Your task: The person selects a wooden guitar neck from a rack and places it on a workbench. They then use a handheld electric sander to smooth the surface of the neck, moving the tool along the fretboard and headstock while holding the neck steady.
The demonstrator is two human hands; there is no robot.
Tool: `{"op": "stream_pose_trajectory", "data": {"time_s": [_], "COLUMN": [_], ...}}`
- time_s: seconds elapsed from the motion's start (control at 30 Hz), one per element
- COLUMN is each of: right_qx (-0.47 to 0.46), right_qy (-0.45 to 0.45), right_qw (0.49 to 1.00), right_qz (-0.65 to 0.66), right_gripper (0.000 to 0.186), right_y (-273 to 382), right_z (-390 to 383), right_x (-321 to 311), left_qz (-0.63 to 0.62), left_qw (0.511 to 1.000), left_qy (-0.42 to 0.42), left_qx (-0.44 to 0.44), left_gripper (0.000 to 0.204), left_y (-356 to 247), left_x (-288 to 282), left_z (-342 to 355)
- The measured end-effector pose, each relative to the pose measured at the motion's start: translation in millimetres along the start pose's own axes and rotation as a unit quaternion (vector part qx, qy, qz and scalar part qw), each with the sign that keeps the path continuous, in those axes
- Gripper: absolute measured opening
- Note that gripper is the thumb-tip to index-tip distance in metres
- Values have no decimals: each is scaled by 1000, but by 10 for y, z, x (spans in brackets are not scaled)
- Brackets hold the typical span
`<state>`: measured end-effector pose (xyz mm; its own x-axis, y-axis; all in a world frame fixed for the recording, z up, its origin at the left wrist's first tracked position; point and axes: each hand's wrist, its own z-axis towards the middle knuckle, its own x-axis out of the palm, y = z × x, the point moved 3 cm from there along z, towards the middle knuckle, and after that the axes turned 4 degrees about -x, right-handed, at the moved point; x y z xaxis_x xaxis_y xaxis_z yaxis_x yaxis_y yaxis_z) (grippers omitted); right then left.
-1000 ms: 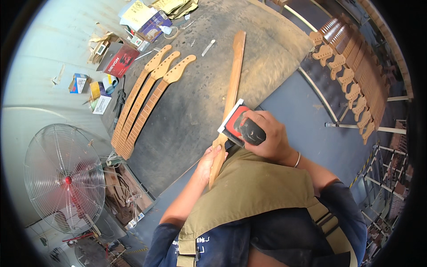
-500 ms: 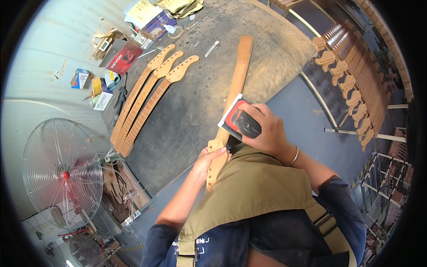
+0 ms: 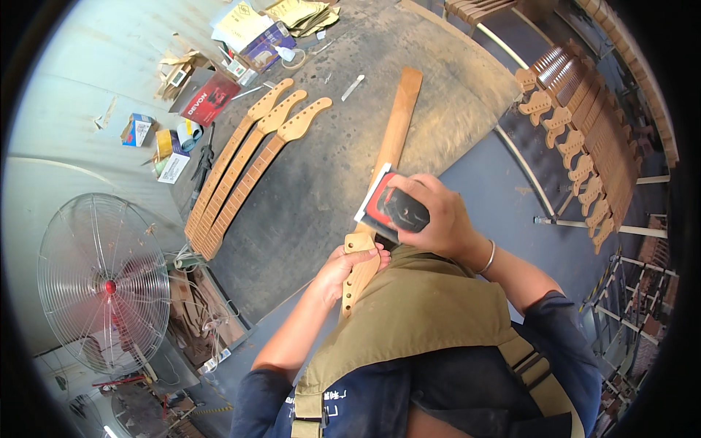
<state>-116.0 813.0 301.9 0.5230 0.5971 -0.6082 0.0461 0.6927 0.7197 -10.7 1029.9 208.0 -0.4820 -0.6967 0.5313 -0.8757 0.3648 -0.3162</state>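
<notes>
A wooden guitar neck [image 3: 398,128] lies over the table's near edge with its smooth back upward, its headstock pointing toward my apron. My left hand [image 3: 342,271] is closed around the headstock [image 3: 358,271], thumb on top and fingertips showing at the right side. In my right hand [image 3: 438,215] is a red and black palm sander [image 3: 403,212]. Its pale sanding pad [image 3: 372,193] rests across the neck just above the headstock. Whatever part of the neck lies beneath the sander is hidden.
Several fretted guitar necks [image 3: 252,164] lie side by side on the worktable [image 3: 281,219], left of the hands. A small flat blade-like tool [image 3: 353,87] and boxes [image 3: 208,96] lie farther back. A large fan [image 3: 109,285] stands left; a rack of necks [image 3: 584,139] stands right.
The sander has slid slightly along the neck toward the headstock. My left hand still grips the headstock, with its fingertips showing a little more. The whole view has shifted slightly.
</notes>
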Motion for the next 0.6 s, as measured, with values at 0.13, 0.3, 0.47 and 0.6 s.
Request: {"op": "stream_pose_trajectory", "data": {"time_s": [0.13, 0.3, 0.47, 0.6], "right_qx": [-5, 10, 360, 368], "right_qy": [-78, -246, -263, -324], "right_qw": [993, 960, 833, 766], "right_qz": [-87, -130, 330, 416], "right_gripper": [72, 61, 55, 53], "right_y": [-230, -586, -440, -330], "right_z": [98, 73, -321, -413], "right_x": [-74, -280, -170, 12], "left_qz": [11, 8, 368, 557], "left_qw": [1000, 995, 909, 795], "left_qy": [17, 98, -88, -156], "left_qx": [5, 6, 177, 184], "left_gripper": [34, 40, 39, 46], "left_y": [-53, -151, -206, -237], "left_x": [89, 69, 332, 632], "left_z": [-80, -94, 203, 381]}}
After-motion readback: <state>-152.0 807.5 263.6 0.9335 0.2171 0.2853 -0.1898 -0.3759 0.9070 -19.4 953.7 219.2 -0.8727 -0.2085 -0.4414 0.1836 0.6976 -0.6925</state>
